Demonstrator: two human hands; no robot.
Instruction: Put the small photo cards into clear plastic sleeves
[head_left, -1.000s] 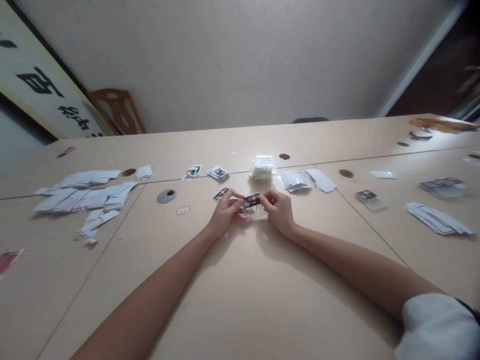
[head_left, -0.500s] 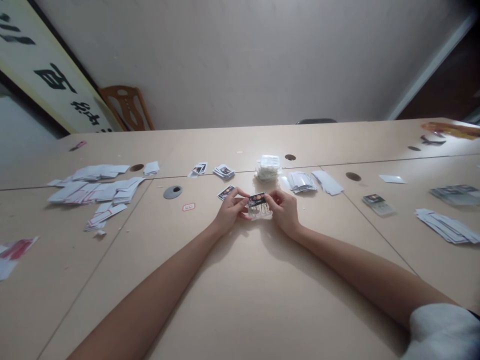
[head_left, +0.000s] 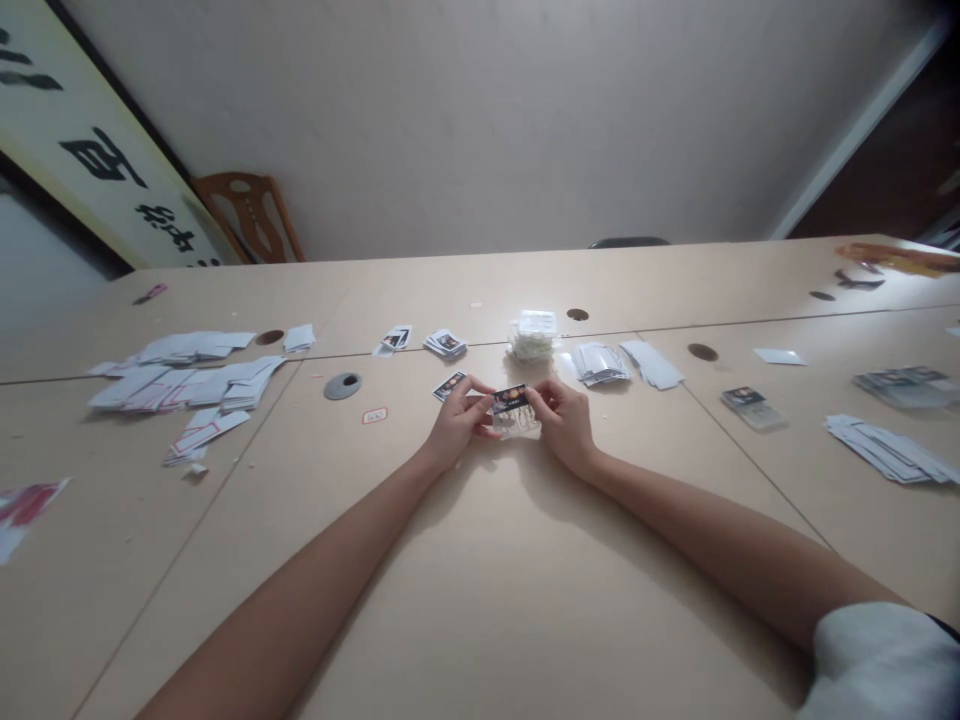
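Observation:
Both hands hold one small clear plastic packet (head_left: pixel 517 422) with a dark printed card (head_left: pixel 510 400) along its upper part. My left hand (head_left: pixel 456 425) pinches the left edge, thumb in front and fingers partly behind. My right hand (head_left: pixel 564 420) grips the upper right edge between thumb and finger. Light-coloured shapes show through the clear lower part, too small to name. Just beyond my left hand lies another dark printed card (head_left: pixel 448 385). Behind the packet stands a stack of clear plastic cases (head_left: pixel 534 337).
Small card piles (head_left: pixel 445 345) lie behind my left hand. White paper stacks (head_left: pixel 180 375) spread on the left, near a grey cable-hole cover (head_left: pixel 343 386). Clear sheets (head_left: pixel 600 364) and white strips (head_left: pixel 651 364) are right of the cases. Finished-looking packets (head_left: pixel 752 408) lie further right.
The view has shifted slightly, so most things appear a little further left. Both hands keep their grip on the packet, with hardly any other movement.

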